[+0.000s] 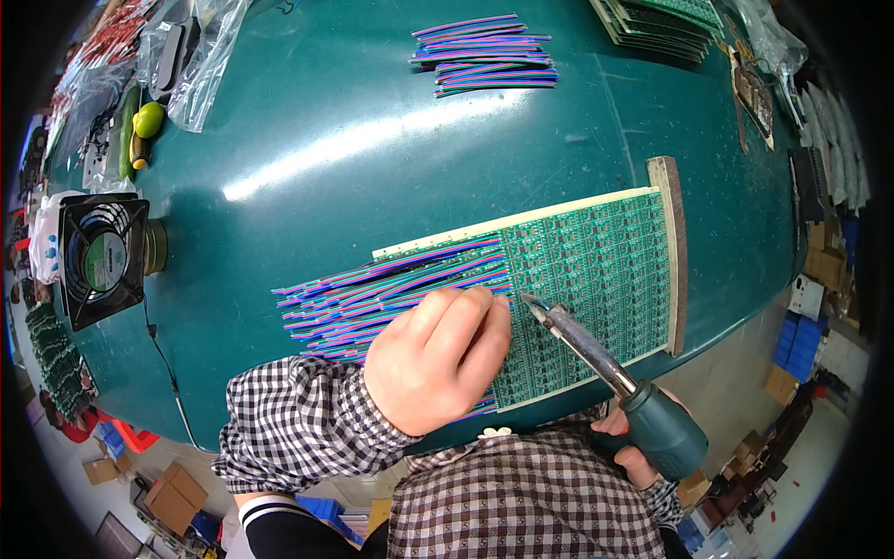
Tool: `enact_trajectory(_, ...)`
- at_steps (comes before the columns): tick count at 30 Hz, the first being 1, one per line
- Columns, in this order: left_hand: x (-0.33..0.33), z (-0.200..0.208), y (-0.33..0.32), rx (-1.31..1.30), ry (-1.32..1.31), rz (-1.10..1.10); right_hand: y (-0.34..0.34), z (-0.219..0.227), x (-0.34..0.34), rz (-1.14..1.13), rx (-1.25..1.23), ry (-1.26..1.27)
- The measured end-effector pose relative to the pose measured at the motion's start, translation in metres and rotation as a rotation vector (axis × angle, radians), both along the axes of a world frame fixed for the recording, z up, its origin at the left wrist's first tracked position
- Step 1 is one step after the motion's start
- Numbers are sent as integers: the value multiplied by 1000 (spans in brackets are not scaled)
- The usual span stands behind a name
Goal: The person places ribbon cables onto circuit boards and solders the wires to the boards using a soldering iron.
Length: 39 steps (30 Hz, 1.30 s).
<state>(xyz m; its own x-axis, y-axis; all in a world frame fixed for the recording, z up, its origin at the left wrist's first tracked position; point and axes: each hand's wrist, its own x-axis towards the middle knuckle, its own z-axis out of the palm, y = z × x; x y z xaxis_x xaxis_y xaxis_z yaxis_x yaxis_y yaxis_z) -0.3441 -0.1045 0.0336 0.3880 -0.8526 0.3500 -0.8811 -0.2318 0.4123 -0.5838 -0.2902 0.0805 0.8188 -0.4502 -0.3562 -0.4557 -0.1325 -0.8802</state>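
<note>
A green panel of small circuit boards (596, 279) lies on the green table, with pale strips along its long edges. Striped multicoloured ribbon wires (372, 296) cover its left part and stick out past it to the left. My left hand (438, 359) is closed over these wires, its fingertips pinched at a wire end on the panel; the palm side is hidden. In my right hand (636, 466) is a soldering iron (596, 359) with a dark green handle, which partly covers the fingers. Its tip points at the panel, just right of my left fingertips.
A grey-brown bar (669, 252) stands along the panel's right edge. Behind lies a pile of ribbon wires (489, 58), with stacked circuit panels (661, 28) at the far right. To the left are a black fan (104, 261) with its cord, a green fruit (148, 120) and plastic bags (209, 65).
</note>
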Motion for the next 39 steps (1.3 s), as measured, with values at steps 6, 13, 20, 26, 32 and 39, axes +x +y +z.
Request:
enact_trajectory(6,-1,4,-1,3,53,21,2,2,6,-21,7,6)
enact_trajectory(13,0,-1,0,2,-3,-4,1,3,10,6,-9,28)
enact_trajectory(20,0,-1,-1,-3,-2,-4,1,-6,-8,4,-6,12)
enact_trajectory(26,-2,4,-2,6,36,17,2,4,15,-26,7,-64)
enact_trajectory(32,0,-1,0,-4,-8,-1,-1,6,6,2,40,5)
enact_trajectory(39,-2,4,-2,6,32,17,0,2,4,3,30,-1)
